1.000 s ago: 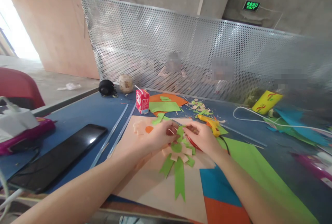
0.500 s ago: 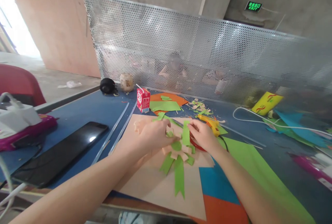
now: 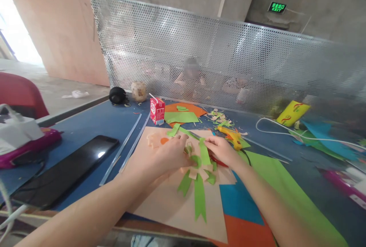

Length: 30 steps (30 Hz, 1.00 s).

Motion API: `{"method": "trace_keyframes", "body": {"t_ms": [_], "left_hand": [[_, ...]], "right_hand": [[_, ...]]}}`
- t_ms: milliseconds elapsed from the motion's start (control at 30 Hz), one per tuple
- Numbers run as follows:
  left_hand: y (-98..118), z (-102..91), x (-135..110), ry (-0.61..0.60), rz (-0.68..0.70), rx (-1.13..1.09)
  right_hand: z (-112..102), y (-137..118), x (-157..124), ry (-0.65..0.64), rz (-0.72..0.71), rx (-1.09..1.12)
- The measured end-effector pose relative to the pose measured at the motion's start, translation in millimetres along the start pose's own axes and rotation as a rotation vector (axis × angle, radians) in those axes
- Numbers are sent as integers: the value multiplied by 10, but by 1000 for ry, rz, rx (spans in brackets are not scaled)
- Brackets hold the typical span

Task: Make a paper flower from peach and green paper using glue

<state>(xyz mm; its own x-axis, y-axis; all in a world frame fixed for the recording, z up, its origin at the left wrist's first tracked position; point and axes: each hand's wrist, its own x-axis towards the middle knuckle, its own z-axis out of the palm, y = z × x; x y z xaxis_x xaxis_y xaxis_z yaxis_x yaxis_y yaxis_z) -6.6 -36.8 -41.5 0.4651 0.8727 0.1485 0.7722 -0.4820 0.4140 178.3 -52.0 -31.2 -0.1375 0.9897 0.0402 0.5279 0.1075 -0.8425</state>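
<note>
My right hand (image 3: 224,150) pinches the upper end of a green paper strip (image 3: 204,151) between thumb and fingers. Curled round the left side of a paper flower (image 3: 196,161) is my left hand (image 3: 171,155), its thumb close to the green centre. The flower has peach petals and green strips with notched ends that hang toward me. Beneath both hands lies a peach paper sheet (image 3: 171,209). Partly behind my left hand is a peach paper piece (image 3: 152,140) with an orange disc (image 3: 164,140). Red handles (image 3: 220,163), seemingly of scissors, show under my right hand.
A yellow glue gun (image 3: 235,138) lies beyond my right hand. A red drink carton (image 3: 157,110) stands at the back, near paper scraps (image 3: 219,117). On the left are clear glue sticks (image 3: 121,149) and a black phone (image 3: 68,168). A perforated metal screen (image 3: 171,44) closes off the far side.
The green strip in my right hand has tipped, its top leaning left. My left hand has shifted slightly, so the orange disc now shows. The flower has turned a little.
</note>
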Motion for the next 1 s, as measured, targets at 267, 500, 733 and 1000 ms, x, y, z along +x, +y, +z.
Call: {"method": "trace_keyframes", "body": {"t_ms": [267, 500, 733, 1000], "left_hand": [[-12, -4, 45, -34, -19, -18], [46, -85, 33, -68, 6, -94], [46, -68, 36, -54, 36, -161], [3, -22, 50, -53, 106, -178]], "right_hand": [[-46, 61, 20, -2, 14, -17], [-58, -34, -34, -80, -65, -204], [-66, 35, -6, -75, -39, -92], [-100, 71, -10, -92, 40, 68]]}}
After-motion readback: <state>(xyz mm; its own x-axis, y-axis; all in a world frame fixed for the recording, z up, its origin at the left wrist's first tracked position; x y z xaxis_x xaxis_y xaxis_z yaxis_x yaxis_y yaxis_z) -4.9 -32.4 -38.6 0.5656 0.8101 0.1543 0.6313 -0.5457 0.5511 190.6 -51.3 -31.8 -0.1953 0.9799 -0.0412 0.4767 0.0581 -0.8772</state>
